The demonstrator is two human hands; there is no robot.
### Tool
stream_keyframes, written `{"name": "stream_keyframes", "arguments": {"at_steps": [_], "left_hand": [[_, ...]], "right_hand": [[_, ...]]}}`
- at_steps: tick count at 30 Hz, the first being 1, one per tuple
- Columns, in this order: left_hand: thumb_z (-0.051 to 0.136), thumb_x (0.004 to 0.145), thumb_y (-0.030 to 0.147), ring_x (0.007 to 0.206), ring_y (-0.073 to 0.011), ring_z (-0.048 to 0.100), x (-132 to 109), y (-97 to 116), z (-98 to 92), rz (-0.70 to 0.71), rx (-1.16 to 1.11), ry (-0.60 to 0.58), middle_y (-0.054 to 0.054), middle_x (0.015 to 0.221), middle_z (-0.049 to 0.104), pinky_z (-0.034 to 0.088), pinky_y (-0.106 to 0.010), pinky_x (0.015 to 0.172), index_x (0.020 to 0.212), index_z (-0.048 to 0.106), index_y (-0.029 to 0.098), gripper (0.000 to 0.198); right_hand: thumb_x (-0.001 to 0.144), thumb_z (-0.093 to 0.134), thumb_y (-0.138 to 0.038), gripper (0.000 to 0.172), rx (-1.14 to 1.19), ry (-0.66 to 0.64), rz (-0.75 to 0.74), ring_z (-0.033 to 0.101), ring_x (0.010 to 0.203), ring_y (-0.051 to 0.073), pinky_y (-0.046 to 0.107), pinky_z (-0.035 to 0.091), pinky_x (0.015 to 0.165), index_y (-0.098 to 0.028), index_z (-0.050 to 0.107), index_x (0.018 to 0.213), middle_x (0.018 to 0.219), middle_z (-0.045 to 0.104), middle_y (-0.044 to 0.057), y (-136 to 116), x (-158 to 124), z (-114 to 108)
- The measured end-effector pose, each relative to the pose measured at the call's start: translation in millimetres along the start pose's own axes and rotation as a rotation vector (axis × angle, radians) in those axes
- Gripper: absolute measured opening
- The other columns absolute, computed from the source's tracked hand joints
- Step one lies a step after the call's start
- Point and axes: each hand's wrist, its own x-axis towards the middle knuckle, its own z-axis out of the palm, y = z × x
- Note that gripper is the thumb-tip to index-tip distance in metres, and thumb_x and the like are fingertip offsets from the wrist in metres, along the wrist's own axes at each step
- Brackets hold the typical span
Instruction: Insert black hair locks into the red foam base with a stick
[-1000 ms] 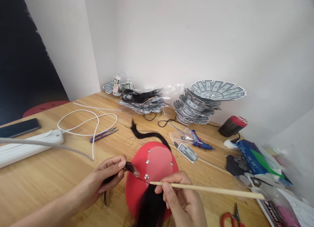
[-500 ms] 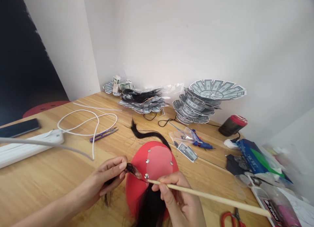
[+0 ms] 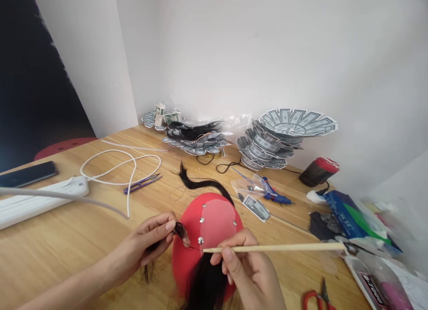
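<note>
A red dome-shaped form (image 3: 214, 221) with silver pins stands on the wooden table (image 3: 67, 238) in front of me. Black hair (image 3: 205, 285) hangs over its near side, and another strand (image 3: 197, 183) trails off behind it. My left hand (image 3: 152, 241) pinches a small tuft of dark hair (image 3: 179, 230) against the form's left edge. My right hand (image 3: 249, 272) grips a thin wooden stick (image 3: 277, 247). Its tip touches the form by a pin, and its far end points right.
White power strip (image 3: 36, 198) with looped cord (image 3: 123, 167), black phone (image 3: 26, 174) and purple snips (image 3: 142, 183) lie left. Stacks of banknote-print paper shapes (image 3: 284, 136) line the wall. Blue glue gun (image 3: 272, 194), dark jar (image 3: 317, 171), bags and red scissors (image 3: 316, 299) sit right.
The stick's far end has swung up and back toward level, its tip staying at the form. My left hand's pinch on the tuft has barely shifted.
</note>
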Motion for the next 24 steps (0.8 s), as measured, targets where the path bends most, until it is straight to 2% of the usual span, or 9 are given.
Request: {"name": "stream_keyframes", "arguments": {"at_steps": [15, 24], "left_hand": [[0.073, 0.082, 0.065, 0.039, -0.0026, 0.018, 0.3, -4.4, 0.2, -0.033, 0.062, -0.055, 0.009, 0.054, 0.04, 0.009, -0.019, 0.039, 0.074, 0.062, 0.016, 0.051], [0.072, 0.084, 0.062, 0.04, -0.0041, 0.02, -1.0, -4.3, -4.6, -0.045, 0.121, -0.057, 0.007, 0.053, 0.043, 0.009, -0.019, 0.039, 0.074, 0.062, 0.016, 0.048]], "right_hand": [[0.089, 0.067, -0.058, 0.039, -0.06, 0.106, 0.037, 0.057, 0.051, 0.012, 0.022, 0.04, 0.052, -0.022, 0.059, 0.075, 0.061, 0.071, -0.001, 1.4, -1.1, 5.3], [0.084, 0.068, -0.068, 0.05, -0.026, 0.159, 0.08, 0.053, 0.049, 0.009, 0.018, 0.04, 0.05, -0.021, 0.057, 0.072, 0.059, 0.068, -0.002, -0.8, -1.2, 8.0]]}}
